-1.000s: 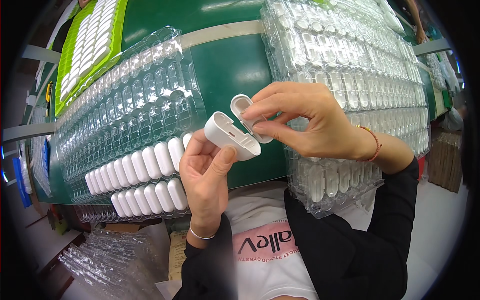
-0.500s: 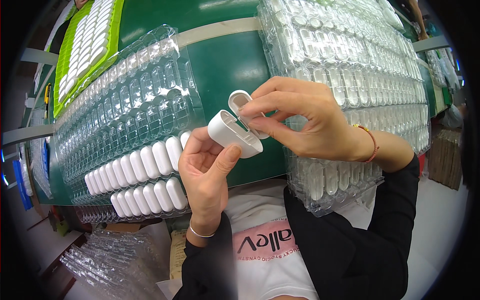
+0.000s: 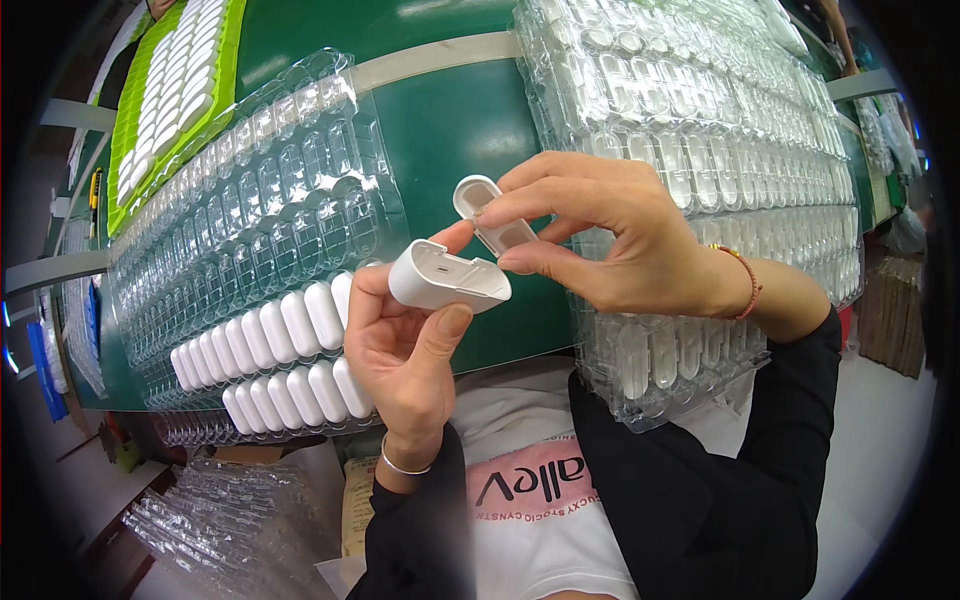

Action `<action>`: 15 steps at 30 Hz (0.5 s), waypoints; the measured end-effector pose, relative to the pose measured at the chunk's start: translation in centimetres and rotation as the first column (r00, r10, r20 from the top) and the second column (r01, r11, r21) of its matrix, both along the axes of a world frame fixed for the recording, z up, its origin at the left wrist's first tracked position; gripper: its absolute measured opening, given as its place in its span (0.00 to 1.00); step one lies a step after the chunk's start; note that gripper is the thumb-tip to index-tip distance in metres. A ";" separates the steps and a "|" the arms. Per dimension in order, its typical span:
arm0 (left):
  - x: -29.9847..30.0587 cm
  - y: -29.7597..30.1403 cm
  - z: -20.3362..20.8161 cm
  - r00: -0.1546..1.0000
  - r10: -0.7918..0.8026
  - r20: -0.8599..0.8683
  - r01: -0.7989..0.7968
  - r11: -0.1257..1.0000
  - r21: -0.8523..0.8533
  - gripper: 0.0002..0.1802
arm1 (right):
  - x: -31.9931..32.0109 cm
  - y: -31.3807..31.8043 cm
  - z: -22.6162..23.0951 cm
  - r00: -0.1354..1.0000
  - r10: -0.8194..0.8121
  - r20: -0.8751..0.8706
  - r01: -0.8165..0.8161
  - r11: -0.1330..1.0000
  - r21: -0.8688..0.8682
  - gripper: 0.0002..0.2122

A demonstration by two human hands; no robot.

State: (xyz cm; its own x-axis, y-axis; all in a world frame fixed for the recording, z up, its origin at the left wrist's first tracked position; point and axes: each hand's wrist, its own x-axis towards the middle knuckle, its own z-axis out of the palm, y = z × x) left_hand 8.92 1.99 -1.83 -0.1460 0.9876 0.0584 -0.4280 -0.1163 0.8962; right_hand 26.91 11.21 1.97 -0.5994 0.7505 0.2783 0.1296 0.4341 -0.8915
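My left hand (image 3: 400,355) grips the hollow white body (image 3: 440,285) of a small earbud-style case between thumb and fingers, its open top tilted toward my right hand. Between the thumb and fingertips of my right hand (image 3: 625,230) is the matching rounded white lid (image 3: 508,237), its hollow inside showing. Lid and body are apart, with a narrow gap between them. To the left of my left hand, two rows of closed-looking white rounded pieces (image 3: 272,330) sit in a clear plastic blister tray (image 3: 290,215).
Stacked clear blister trays (image 3: 700,150) holding white parts rise on the right, close to my right forearm. At the far left stands a bright green tray (image 3: 229,70) with white pieces. Clear plastic packaging (image 3: 220,510) lies below the edge of the green table (image 3: 450,120).
The case body has shifted slightly left and down and tipped over, drawing away from the lid. My right hand has stayed nearly in place with the lid.
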 end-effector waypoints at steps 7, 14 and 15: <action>0.0 0.0 0.0 1.000 -0.018 0.024 0.018 1.000 -0.007 0.27 | 0.0 0.0 0.1 1.000 0.003 -0.008 -0.003 1.000 0.016 0.13; -0.1 0.0 0.1 1.000 -0.025 0.012 0.025 0.999 -0.042 0.27 | 0.1 0.1 0.3 0.999 0.021 0.027 -0.022 0.999 0.028 0.13; -0.2 0.0 0.1 1.000 -0.025 0.004 0.025 0.999 -0.047 0.28 | 0.1 0.1 0.5 0.999 0.029 0.037 -0.030 0.999 0.027 0.12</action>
State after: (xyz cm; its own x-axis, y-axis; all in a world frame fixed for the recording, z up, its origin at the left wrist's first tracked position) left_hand 8.75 1.96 -1.77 -0.1210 0.9926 0.0111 -0.4336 -0.0629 0.8989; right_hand 26.96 11.31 2.48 -0.6312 0.7250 0.2755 0.1492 0.4621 -0.8742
